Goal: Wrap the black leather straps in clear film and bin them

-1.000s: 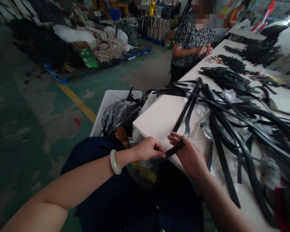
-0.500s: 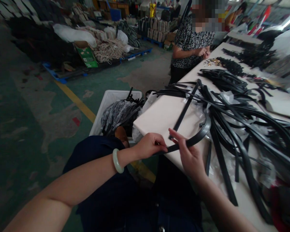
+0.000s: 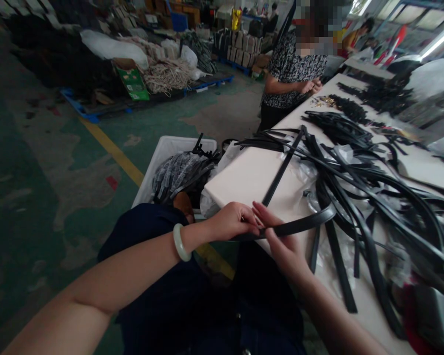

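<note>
A black strap [image 3: 303, 225] runs between my hands over the near edge of the table, its far part bending back over the tabletop. My left hand [image 3: 232, 220], with a pale bangle on its wrist, is closed and pinches the strap close to its end. Right beside it, my right hand [image 3: 284, 244] has its thumb and fingers around the same strap. Another black strap [image 3: 284, 167] lies straight on the table just beyond my hands. A pile of long black straps [image 3: 355, 182] spreads over the table to the right, with clear plastic among them.
A white bin [image 3: 147, 183] of plastic-wrapped strips stands left of the table [image 3: 240, 177]. Across the table's far corner a person in a patterned shirt [image 3: 286, 64] works with both hands. Pallets of bundled goods [image 3: 170, 74] lie on the floor behind.
My right hand has slid left along the strap, up close to my left hand. The strap's bend has shifted slightly right and down. My left hand has barely moved.
</note>
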`<state>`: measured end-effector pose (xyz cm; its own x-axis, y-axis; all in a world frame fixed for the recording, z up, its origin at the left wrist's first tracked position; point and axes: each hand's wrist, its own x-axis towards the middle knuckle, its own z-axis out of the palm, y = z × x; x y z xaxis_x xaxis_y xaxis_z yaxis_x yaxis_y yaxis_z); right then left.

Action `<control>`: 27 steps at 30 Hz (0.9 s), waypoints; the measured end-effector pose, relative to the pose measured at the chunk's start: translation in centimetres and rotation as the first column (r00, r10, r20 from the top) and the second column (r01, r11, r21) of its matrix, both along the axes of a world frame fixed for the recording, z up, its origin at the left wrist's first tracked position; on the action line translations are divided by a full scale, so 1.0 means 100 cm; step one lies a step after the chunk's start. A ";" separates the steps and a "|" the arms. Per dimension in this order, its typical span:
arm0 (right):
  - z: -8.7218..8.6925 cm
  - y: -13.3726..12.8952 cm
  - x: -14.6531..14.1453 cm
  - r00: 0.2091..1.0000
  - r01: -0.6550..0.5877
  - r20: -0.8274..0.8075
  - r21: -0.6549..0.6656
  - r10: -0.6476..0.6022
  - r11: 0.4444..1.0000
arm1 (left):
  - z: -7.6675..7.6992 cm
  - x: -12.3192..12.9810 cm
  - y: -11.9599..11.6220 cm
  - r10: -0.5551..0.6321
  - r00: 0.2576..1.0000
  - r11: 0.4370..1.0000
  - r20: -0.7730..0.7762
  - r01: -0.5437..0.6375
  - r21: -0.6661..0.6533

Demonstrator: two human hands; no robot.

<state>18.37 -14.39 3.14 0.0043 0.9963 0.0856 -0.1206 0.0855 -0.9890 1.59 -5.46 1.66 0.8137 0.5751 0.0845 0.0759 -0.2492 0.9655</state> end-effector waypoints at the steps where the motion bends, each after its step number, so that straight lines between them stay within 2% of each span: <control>1: 0.002 0.001 0.003 0.990 0.074 -0.119 0.000 -0.073 0.997 | 0.000 -0.001 0.001 0.005 0.999 1.000 -0.036 -0.004 0.028; 3: 0.006 0.005 0.010 0.915 0.289 -0.292 -0.003 -0.277 0.957 | -0.002 -0.002 0.003 0.030 0.995 0.998 -0.097 -0.024 0.061; 5: 0.005 0.008 0.010 0.880 0.388 -0.294 -0.006 -0.373 0.922 | -0.004 -0.001 0.003 0.020 0.995 0.999 -0.099 -0.018 0.028; 9: -0.005 0.003 0.001 0.960 0.243 -0.133 -0.054 -0.248 0.968 | -0.012 0.004 -0.001 -0.105 0.993 0.993 -0.055 0.102 -0.052; 11: -0.005 0.003 0.004 0.950 0.301 -0.082 -0.003 -0.300 0.954 | -0.017 0.006 -0.002 -0.104 0.990 0.993 -0.091 0.098 -0.065; 14: 0.002 0.007 0.014 0.890 0.455 -0.052 0.155 -0.453 0.877 | -0.018 0.007 -0.002 -0.032 0.995 0.991 -0.098 0.019 -0.131; 16: 0.003 0.005 0.013 0.875 0.477 -0.022 0.200 -0.483 0.856 | -0.015 0.009 -0.001 -0.003 0.999 0.982 -0.054 -0.008 -0.190; 19: -0.009 -0.007 -0.003 0.898 0.393 0.142 0.164 -0.416 0.905 | -0.009 0.013 -0.002 -0.001 1.000 0.972 -0.020 -0.004 -0.234; 21: -0.016 -0.016 -0.014 0.927 0.262 0.256 0.077 -0.273 0.962 | -0.008 0.014 -0.005 -0.011 1.000 0.973 -0.013 0.008 -0.230; 23: -0.016 -0.019 -0.015 0.965 0.172 0.200 -0.001 -0.168 0.985 | -0.009 0.014 -0.005 -0.010 1.000 0.978 -0.018 0.006 -0.206; 24: -0.012 -0.017 -0.011 0.979 0.176 0.107 -0.013 -0.174 0.984 | -0.010 0.013 -0.004 -0.009 0.999 0.982 -0.035 0.003 -0.189; 25: -0.007 -0.013 -0.006 0.975 0.224 -0.004 -0.004 -0.224 0.975 | -0.011 0.012 -0.003 -0.011 0.998 0.985 -0.060 0.001 -0.171; 27: 0.003 -0.004 0.007 0.918 0.368 -0.174 0.034 -0.357 0.929 | -0.012 0.010 0.001 -0.013 0.993 0.990 -0.118 -0.004 -0.140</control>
<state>19.09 -14.77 3.43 0.3834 0.9161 0.1175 -0.2272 0.2169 -0.9494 2.62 -5.39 0.49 0.8159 0.5706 -0.0937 0.1910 -0.1130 0.9751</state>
